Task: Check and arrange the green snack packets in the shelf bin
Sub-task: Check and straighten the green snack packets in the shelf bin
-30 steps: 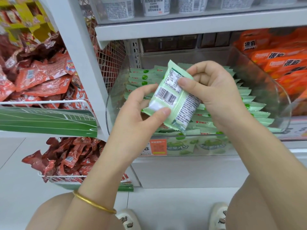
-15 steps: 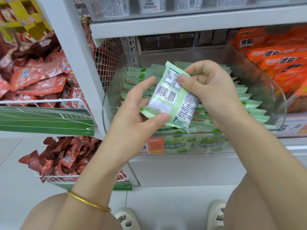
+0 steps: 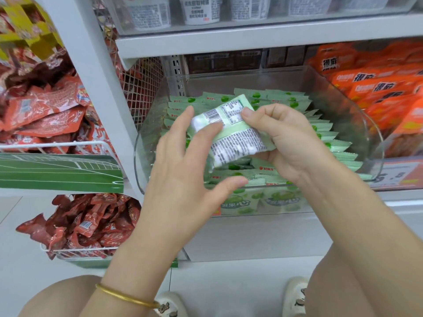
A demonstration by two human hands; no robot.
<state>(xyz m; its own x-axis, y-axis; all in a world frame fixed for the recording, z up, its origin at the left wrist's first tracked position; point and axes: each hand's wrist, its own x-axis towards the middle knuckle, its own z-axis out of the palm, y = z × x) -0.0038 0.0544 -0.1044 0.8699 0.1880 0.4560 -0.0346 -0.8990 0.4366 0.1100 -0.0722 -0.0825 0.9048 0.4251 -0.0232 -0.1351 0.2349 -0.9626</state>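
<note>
Pinching a green packet (image 3: 233, 133) in the right hand (image 3: 288, 143): thumb pressed on top beside the printed panel, other fingers curled under the right end. Printed back turned up, barcode nearest the left fingertips, text slightly blurred. Left hand (image 3: 183, 170) open, fingers straight and spread, two fingertips touching the packet's left end by the barcode, thumb stretched out below and apart from it.

Packet held between the two hands, above the bin (image 3: 375, 143) and just over the rows (image 3: 332, 138) of like green packets standing on edge under and beyond both hands. Bin of clear plastic, its curved front wall running below the left thumb and the right wrist, more green packets showing through it.

Left of the left hand, past a white post (image 3: 96, 106), red packets (image 3: 45, 115) heaped in a wire basket, with a green panel (image 3: 57, 172) along its front. Lower down, beside the left forearm, a second heap (image 3: 91, 225) of red packets in another wire basket. Right of the right hand, just beyond the bin's side wall, orange packets (image 3: 377, 88). Above both hands, on the next shelf up, white cups (image 3: 199, 10) with printed labels.

Gold bangle (image 3: 123, 296) round the left wrist. Beneath the forearms, bare knees and two pale shoes (image 3: 169, 305) on a pale floor.
</note>
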